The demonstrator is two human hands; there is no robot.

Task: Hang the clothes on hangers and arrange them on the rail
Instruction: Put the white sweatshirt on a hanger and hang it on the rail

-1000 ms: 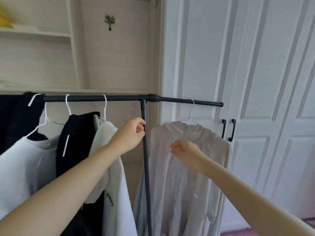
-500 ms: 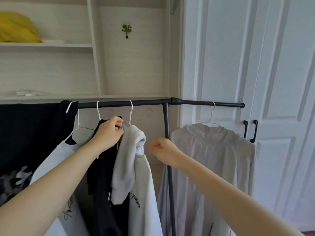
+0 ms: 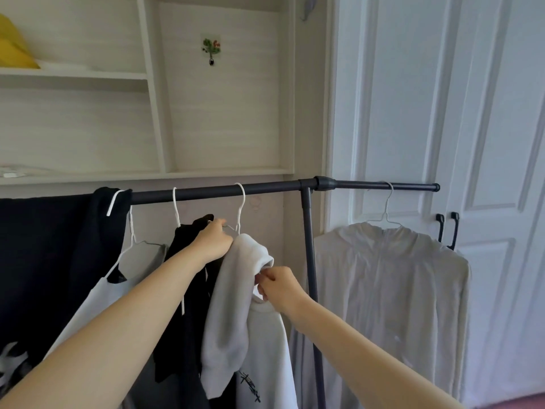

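Observation:
A dark metal rail [image 3: 212, 192] runs across the view with several white wire hangers on it. A white hoodie [image 3: 233, 305] hangs from the hanger [image 3: 240, 211] nearest the rail's upright post. My left hand [image 3: 213, 242] grips the top of that hoodie at the hanger's shoulder. My right hand [image 3: 278, 286] pinches the hoodie's collar edge just below and to the right. A black garment [image 3: 188, 296] hangs behind my left arm. Right of the post a white shirt [image 3: 389, 293] hangs on its own hanger.
The rail's upright post [image 3: 309, 261] stands between the hoodie and the shirt. At the far left hang a pale top [image 3: 88, 302] and a black garment [image 3: 50, 261]. White cupboard doors [image 3: 486, 143] with black handles stand behind the shirt. Shelves [image 3: 73, 75] are above the rail.
My right hand has moved from beside the post onto the hoodie's collar and closed on it. My left hand stays at the hanger's shoulder. The view has shifted slightly left.

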